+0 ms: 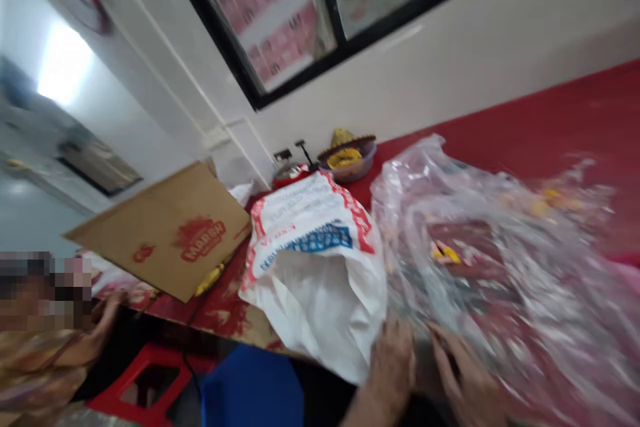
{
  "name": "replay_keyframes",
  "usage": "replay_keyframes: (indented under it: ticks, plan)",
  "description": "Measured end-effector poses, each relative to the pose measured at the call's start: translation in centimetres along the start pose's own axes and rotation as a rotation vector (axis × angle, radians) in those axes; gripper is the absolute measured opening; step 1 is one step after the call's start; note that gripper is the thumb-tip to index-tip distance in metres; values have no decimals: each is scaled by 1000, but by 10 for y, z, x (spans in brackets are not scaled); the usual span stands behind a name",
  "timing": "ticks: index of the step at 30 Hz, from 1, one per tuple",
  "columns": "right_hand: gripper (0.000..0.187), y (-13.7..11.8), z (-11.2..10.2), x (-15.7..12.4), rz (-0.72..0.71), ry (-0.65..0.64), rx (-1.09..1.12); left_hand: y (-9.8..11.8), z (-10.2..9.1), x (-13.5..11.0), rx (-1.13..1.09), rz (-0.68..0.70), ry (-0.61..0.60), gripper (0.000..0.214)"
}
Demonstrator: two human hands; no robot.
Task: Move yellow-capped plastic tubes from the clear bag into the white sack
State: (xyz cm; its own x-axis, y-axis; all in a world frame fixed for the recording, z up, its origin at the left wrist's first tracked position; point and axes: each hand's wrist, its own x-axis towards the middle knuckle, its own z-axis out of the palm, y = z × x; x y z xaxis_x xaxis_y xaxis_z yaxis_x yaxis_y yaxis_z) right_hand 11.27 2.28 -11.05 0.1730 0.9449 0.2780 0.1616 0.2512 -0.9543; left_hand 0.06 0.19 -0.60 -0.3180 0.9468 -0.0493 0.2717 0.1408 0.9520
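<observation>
A big clear plastic bag (500,260) lies crumpled on the red table (550,127), blurred by motion. Both hands sit at its near edge. My left hand (393,363) rests on the plastic with fingers curled down, close to a white woven sack (320,273) with red and blue print. My right hand (465,380) pinches the plastic's edge just to the right. Small yellow bits (445,253) show through the plastic.
A tilted cardboard box (170,233) with a red logo stands at the left. A bowl (350,160) sits at the back by the wall. Another person (45,333) is at the lower left. A red stool (145,380) and a blue one (253,387) stand below the table.
</observation>
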Motion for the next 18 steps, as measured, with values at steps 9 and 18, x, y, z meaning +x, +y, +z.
replay_keyframes:
  ticks: [9, 18]
  plan:
    - [37, 4, -42, 21, 18, -130, -176, -40, -25, 27, -228, -245, -139, 47]
    - [31, 19, -66, 95, -175, -180, -449, -52, -4, 20, 426, 301, -223, 19]
